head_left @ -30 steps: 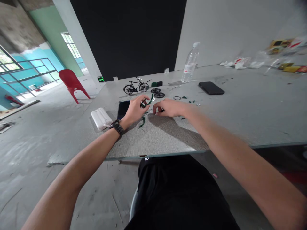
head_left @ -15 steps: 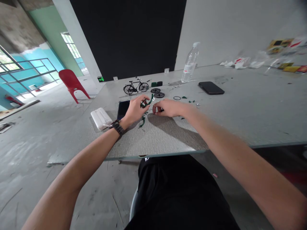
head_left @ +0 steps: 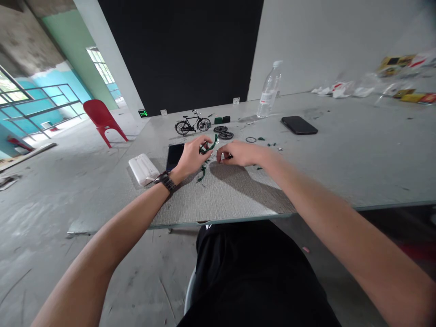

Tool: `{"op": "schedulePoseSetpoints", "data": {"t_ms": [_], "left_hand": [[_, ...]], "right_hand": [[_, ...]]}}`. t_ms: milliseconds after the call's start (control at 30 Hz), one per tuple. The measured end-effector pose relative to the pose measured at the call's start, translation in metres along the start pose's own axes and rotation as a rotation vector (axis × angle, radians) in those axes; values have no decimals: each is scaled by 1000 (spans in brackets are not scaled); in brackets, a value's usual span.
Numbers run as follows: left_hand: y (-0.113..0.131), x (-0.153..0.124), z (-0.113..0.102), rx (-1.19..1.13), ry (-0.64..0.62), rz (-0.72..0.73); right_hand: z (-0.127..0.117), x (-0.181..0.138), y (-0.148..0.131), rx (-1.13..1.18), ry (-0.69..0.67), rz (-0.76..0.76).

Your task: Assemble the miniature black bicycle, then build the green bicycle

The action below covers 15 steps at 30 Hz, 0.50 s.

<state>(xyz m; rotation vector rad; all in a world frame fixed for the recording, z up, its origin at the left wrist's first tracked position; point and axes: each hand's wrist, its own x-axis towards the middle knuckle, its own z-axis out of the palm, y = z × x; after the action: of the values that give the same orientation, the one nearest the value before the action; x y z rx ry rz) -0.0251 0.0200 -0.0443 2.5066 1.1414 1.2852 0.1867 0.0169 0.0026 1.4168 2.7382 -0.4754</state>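
Pinches a curved dark-green part (head_left: pixel 215 142) in the bare left hand (head_left: pixel 192 154), over the grey textured tabletop (head_left: pixel 340 159). Holds its long axis aslant, pointing away and rightward toward two black spoked wheels (head_left: pixel 225 136). Curls the bare right hand (head_left: pixel 240 153) narrowly beside it (cannot tell whether around anything).

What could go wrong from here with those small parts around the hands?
1. The thin, curved green part in the left hand might slip or bend if the grip is uneven.
2. Small green pieces lie loose just beyond the right hand and wrist; a sweep of that arm could scatter them.
3. The black model bicycle stands upright behind the left hand, so a knock might tip it.
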Motion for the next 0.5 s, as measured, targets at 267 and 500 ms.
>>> {"op": "schedulePoseSetpoints", "data": {"t_ms": [267,500], "left_hand": [[1,0,0,-8,2,-2],[0,0,0,1,-15,4]], "right_hand": [[0,0,0,-4,2,-6],[1,0,1,12,0,3]]}}
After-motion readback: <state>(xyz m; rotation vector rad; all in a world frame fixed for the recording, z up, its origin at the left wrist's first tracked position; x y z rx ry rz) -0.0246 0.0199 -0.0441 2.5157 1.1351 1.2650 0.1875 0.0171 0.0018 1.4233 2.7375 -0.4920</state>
